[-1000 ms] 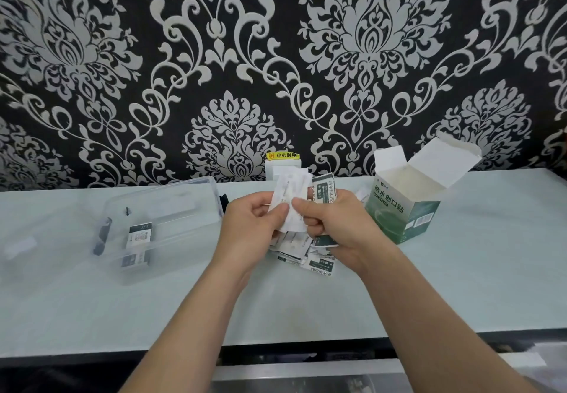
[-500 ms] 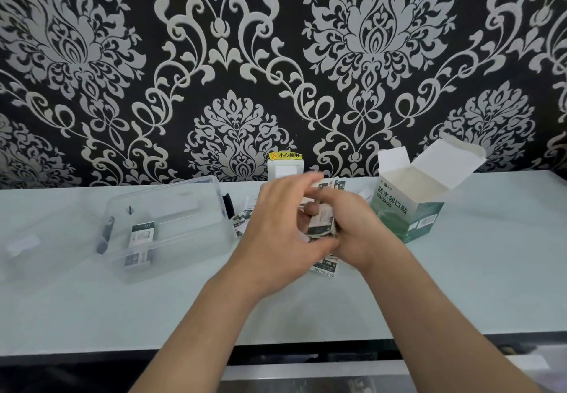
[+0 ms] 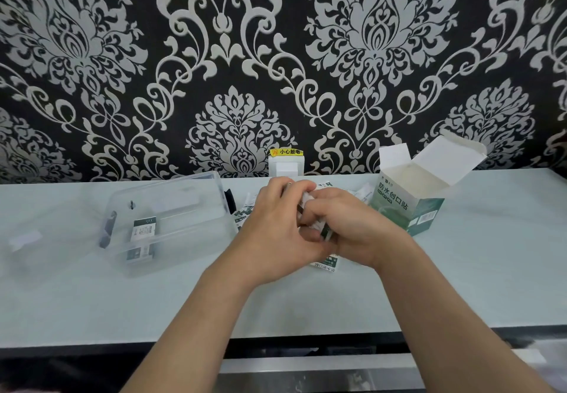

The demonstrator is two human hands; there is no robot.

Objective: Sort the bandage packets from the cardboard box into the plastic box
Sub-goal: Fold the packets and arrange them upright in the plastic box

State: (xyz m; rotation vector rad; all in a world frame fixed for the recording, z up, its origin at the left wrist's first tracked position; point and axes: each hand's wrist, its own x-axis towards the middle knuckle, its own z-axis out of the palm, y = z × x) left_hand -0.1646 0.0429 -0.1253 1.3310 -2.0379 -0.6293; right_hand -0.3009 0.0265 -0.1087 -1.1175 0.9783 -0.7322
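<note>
My left hand (image 3: pixel 270 230) and my right hand (image 3: pixel 352 227) meet above the middle of the table, both curled round a small bundle of bandage packets (image 3: pixel 308 205) that is mostly hidden between them. More loose packets (image 3: pixel 325 263) lie on the table under and behind the hands. The clear plastic box (image 3: pixel 171 199) stands open to the left, with two packets (image 3: pixel 142 230) inside. The green and white cardboard box (image 3: pixel 408 208) stands to the right with its flaps open.
A clear lid (image 3: pixel 27 239) lies left of the plastic box. A white wall socket with a yellow warning label (image 3: pixel 287 162) sits at the back against the patterned wall. The table's front edge (image 3: pixel 276 336) runs below my forearms.
A second ago the hands held the packets up, fanned apart. They have since closed together over the bundle and dropped a little toward the table.
</note>
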